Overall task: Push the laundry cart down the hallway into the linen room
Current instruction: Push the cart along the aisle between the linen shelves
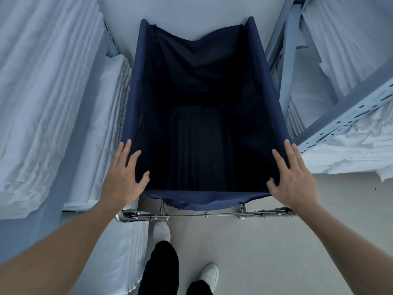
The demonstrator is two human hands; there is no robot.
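Note:
The laundry cart (261, 67) is a deep navy fabric bag on a metal frame, seen from above in the middle of the view, with nothing showing in its dark inside. Its chrome handle bar (204, 214) runs across below the bag's near edge. My left hand (124, 177) lies flat on the near left corner of the bag's rim, fingers spread. On the near right corner rests my right hand (292, 177), also flat with spread fingers. Neither hand wraps the rim or the bar.
Stacks of folded white linen (49, 92) fill the shelves close on the left. A grey metal shelving rack (340, 116) with more white linen stands tight on the right. A pale wall (191, 9) is just beyond the cart. My white shoes (209, 273) stand on the grey floor.

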